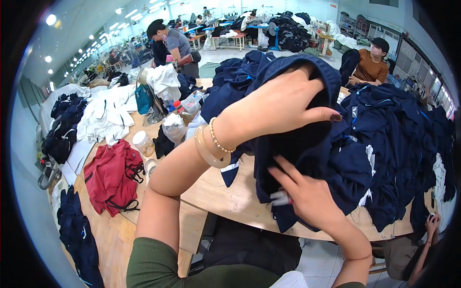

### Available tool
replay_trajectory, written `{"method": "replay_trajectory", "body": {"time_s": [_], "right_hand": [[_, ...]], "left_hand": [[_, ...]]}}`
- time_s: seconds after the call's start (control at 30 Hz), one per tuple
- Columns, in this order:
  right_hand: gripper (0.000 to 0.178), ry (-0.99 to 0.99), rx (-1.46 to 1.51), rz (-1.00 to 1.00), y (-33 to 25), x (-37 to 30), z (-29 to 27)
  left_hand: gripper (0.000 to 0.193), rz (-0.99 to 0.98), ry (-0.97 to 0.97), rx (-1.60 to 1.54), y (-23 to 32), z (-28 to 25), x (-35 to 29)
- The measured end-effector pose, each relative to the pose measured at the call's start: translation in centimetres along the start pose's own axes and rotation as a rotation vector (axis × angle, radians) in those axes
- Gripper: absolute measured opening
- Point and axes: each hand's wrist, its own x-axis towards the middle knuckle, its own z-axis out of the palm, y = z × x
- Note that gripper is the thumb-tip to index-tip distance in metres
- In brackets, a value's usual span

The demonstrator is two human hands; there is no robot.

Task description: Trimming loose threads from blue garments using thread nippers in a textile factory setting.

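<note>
- Pale wood surface [225, 194], bent by the lens; loaded on the far and right sides, near edge bare in patches.
- Navy garment pile [396, 129], right side of surface; single pieces hard to separate, right end lost toward the dark rim.
- Navy held garment [300, 137], centre, lifted in front of the pile; long axis far to near, leaning slightly left at the near end. Dark inner side unreadable.
- Red garment [113, 177], left on the surface, well apart from both hands.
- Left hand [283, 96], at the far end of the held garment; fingers pass behind its edge, thumb stands free to the right. Fingertips hidden; cannot tell whether this grip pinches or merely props the cloth.
- Right hand [309, 199], nearer the held garment's near end; two fingers extended toward it, blurred. Contact uncertain.
- White piece [279, 197], small, beside the right hand's curled fingers; kind unclear, firmness of grip undetermined.
</note>
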Motion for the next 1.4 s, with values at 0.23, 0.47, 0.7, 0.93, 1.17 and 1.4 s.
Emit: {"method": "replay_trajectory", "body": {"time_s": [0.23,0.47,0.7,0.93,1.17,1.4], "right_hand": [[0.019,-0.193,-0.091,0.253,7.4,-3.5,-2.8],[0.05,0.331,0.488,0.19,10.5,-9.3,-13.3],[0.012,0.391,0.893,0.663,15.7,-7.3,-4.2],[0.01,0.381,1.16,0.857,17.6,-9.6,3.7],[0.014,0.171,1.258,0.719,15.0,-7.1,6.4],[0.022,0.086,1.247,0.682,14.5,-4.0,7.3]], "left_hand": [[0.051,-0.321,-0.467,0.1,-3.4,-6.1,-2.9],[0.034,-0.269,-0.75,-0.481,-5.4,-6.7,-9.3],[0.038,-0.699,-0.643,-1.205,-8.4,-2.5,-15.4],[0.031,-0.896,-0.674,-1.42,-11.0,7.4,-20.9],[0.026,-0.75,-0.889,-0.919,-11.3,12.2,-20.9],[0.061,-0.295,-0.263,-0.699,-3.4,18.0,-14.2]]}}
